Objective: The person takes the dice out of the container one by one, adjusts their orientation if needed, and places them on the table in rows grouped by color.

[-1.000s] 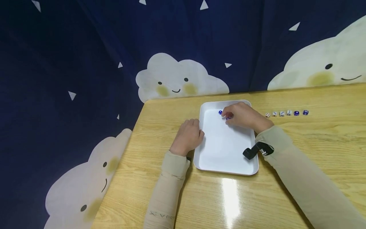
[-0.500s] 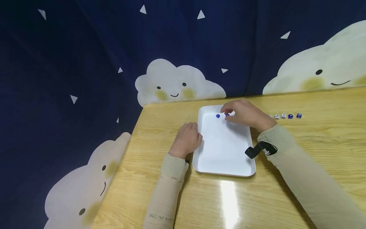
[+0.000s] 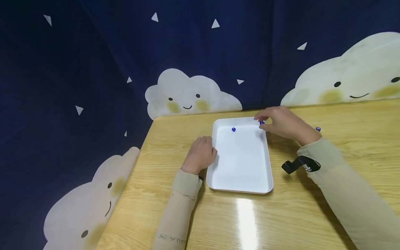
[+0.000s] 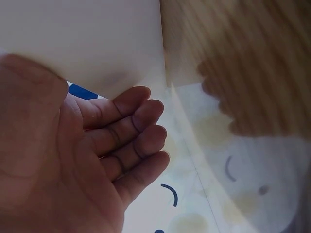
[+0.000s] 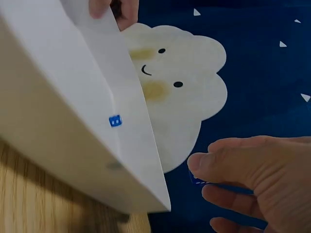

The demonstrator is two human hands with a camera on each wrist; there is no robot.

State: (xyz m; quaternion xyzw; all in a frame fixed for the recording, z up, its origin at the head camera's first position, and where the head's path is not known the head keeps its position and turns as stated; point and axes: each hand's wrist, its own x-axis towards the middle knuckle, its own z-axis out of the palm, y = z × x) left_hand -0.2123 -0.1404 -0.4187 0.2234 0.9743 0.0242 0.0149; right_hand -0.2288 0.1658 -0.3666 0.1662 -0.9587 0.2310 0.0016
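My right hand (image 3: 282, 121) pinches a blue die (image 3: 261, 122) between thumb and fingertips, over the far right corner of a white tray (image 3: 240, 159). In the right wrist view, the fingers cover most of that die (image 5: 196, 180). A second blue die (image 3: 233, 129) lies on the tray floor near the far wall, its white pips visible in the right wrist view. On the tray's left side, my left hand (image 3: 200, 154) grips the rim, thumb inside and fingers outside. The left wrist view has its curled fingers (image 4: 141, 131) beneath the tray wall.
The tray stands on a wooden table (image 3: 162, 152). Right of it, one blue die (image 3: 318, 128) shows past my right wrist, which hides the other dice of that row. A dark blue curtain (image 3: 187, 41) with clouds hangs behind the table.
My right hand has lifted the blue die off the tray floor and carried it right to the corner. My left hand keeps its place at the rim. The head view has shifted slightly.
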